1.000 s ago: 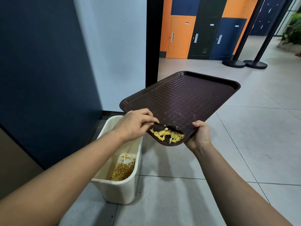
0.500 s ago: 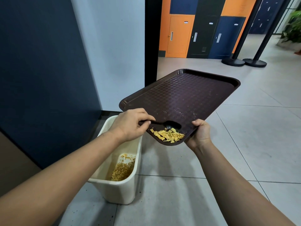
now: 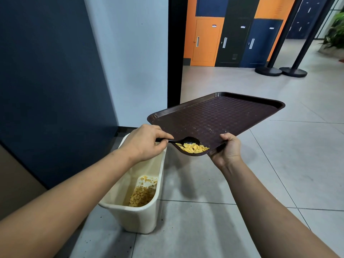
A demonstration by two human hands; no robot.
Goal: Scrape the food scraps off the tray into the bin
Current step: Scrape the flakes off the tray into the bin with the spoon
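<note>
My right hand [image 3: 227,150] grips the near edge of a dark brown tray [image 3: 219,118], held tilted above the floor. A small heap of yellow food scraps [image 3: 193,148] lies in the tray's near left corner. My left hand [image 3: 144,141] pinches the handle of a black spoon [image 3: 188,140], whose bowl rests on the tray just behind the scraps. A cream plastic bin [image 3: 137,216] stands on the floor below and left of that corner, with more yellow scraps [image 3: 142,195] at its bottom.
A dark blue wall panel [image 3: 46,81] and a pale wall rise close on the left behind the bin. Orange, black and blue lockers [image 3: 229,40] stand at the back. Two black stanchion bases [image 3: 279,71] sit far right on the grey tiled floor.
The spoon has come out from under my left hand and now lies along the tray behind the scraps. The scraps sit closer to the corner's lip. The tray's near corner has shifted slightly towards the bin.
</note>
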